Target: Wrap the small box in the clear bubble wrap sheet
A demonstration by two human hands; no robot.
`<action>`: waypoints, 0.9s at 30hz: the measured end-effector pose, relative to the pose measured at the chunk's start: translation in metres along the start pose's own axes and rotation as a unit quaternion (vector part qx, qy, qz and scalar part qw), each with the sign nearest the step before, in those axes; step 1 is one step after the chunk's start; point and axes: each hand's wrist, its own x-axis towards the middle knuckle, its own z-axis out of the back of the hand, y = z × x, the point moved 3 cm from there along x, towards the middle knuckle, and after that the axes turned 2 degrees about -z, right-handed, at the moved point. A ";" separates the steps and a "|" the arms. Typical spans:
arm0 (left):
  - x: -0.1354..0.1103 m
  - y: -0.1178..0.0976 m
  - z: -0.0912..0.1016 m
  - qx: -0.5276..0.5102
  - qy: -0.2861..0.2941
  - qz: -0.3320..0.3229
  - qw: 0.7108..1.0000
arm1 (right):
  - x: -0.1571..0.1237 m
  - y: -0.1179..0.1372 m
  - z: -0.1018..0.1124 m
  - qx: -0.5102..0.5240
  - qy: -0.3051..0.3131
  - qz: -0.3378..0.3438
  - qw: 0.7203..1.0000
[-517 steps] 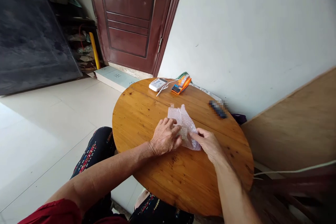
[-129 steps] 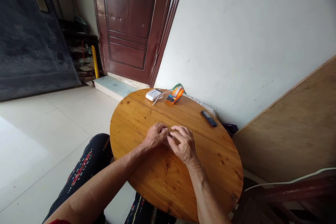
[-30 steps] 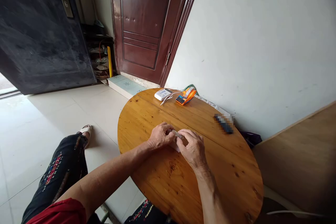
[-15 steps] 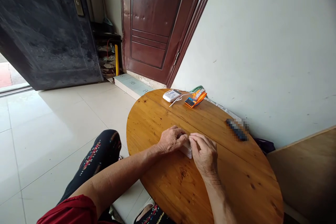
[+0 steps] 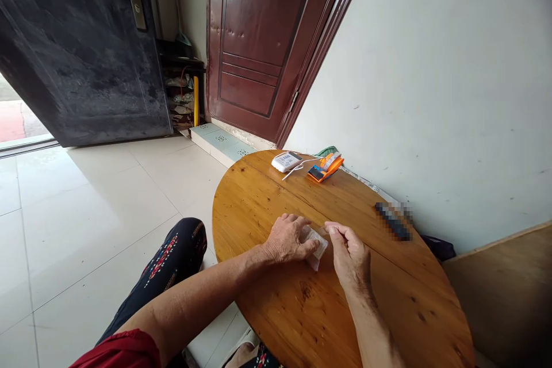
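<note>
On the round wooden table (image 5: 254,195), my left hand (image 5: 288,240) holds down a small, clear and whitish flat packet (image 5: 318,248), its thumb across the top and its fingers over the far side. Part of the packet is hidden under that hand. My right hand (image 5: 351,250) is just right of the packet, with thumb and forefinger pinched together near its upper corner. Something thin and see-through seems to run from the pinch towards the packet, too fine to name.
At the table's far end lie a white boxy device (image 5: 286,161) with a white cord and an orange-and-blue packet (image 5: 325,168). A dark, blurred-out long object (image 5: 393,221) lies on the right. The white wall (image 5: 440,98) borders the table's far right side.
My right hand has drawn away to the right and turned, widening the gap to my left hand. More of the packet now shows under my left thumb. The view has shifted slightly.
</note>
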 end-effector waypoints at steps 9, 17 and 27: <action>-0.002 -0.009 0.004 -0.060 0.046 0.004 0.997 | 0.054 -0.003 0.013 -0.055 0.015 -0.037 0.998; -0.006 -0.008 0.004 -0.126 0.067 -0.029 0.989 | 0.094 -0.029 -0.001 -0.078 0.004 -0.066 0.995; -0.005 -0.015 0.012 -0.177 0.102 0.039 0.978 | 0.066 -0.029 0.022 -0.060 -0.072 -0.077 0.993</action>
